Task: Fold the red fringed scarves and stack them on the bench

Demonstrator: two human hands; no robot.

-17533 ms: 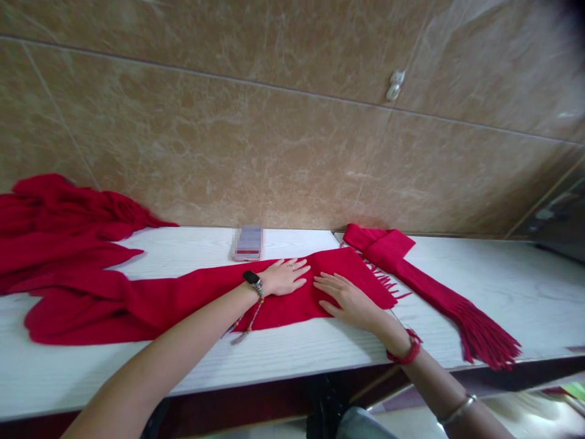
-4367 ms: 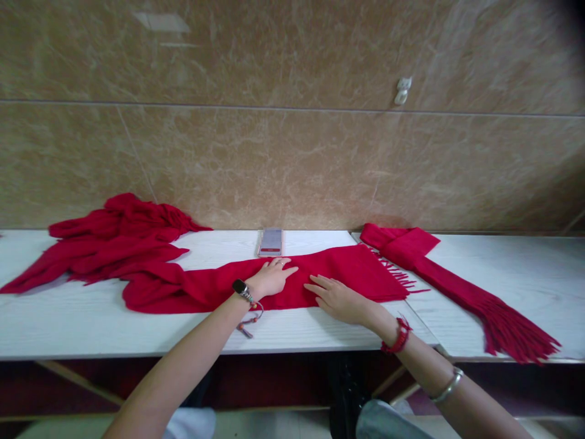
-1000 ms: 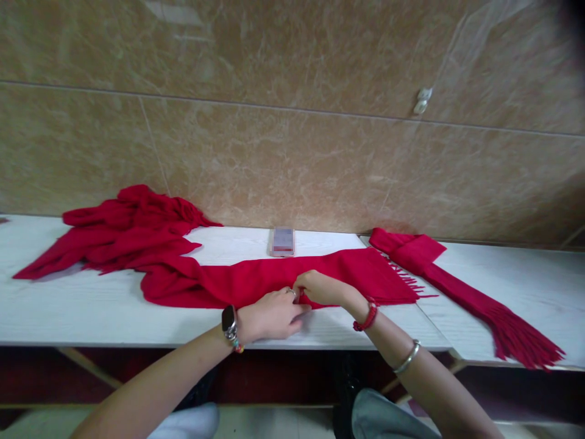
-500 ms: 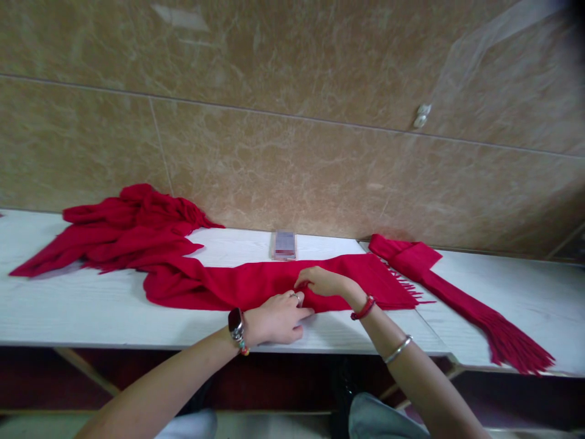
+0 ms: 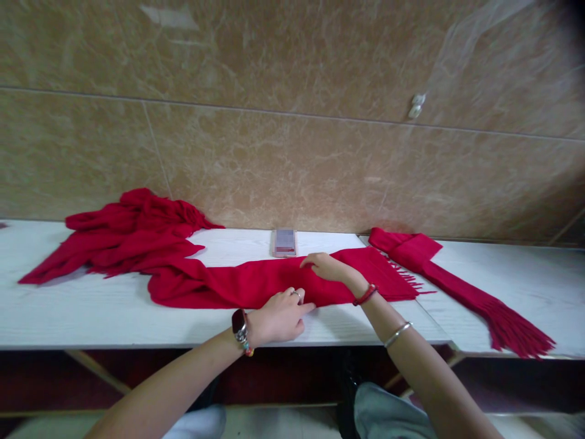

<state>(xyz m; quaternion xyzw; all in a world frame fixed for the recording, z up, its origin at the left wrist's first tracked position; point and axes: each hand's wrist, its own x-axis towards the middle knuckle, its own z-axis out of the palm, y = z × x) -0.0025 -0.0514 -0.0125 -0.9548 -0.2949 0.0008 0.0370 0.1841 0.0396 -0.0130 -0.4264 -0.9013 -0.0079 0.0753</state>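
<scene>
A long red scarf (image 5: 256, 282) lies folded lengthwise on the white tabletop, flat in the middle and rumpled toward the left, its fringed end on the right. My left hand (image 5: 281, 314) rests at the scarf's near edge, fingers apart, with a ring on one finger. Farther back, my right hand (image 5: 326, 268) touches the top of the same scarf with bent, loosely spread fingers. Neither hand appears to grip the cloth, though some fingertips are hidden.
At the left lies a crumpled heap of red cloth (image 5: 123, 235). Another folded red scarf (image 5: 461, 292) slants across the right side, its fringe near the front edge. Behind the middle scarf sits a small phone-like rectangular object (image 5: 284, 242), close to the brown marbled wall (image 5: 283, 164).
My right hand has slid slightly away from me across the scarf, widening the gap from my left hand. My left hand stays near the front edge. The view has shifted a little.
</scene>
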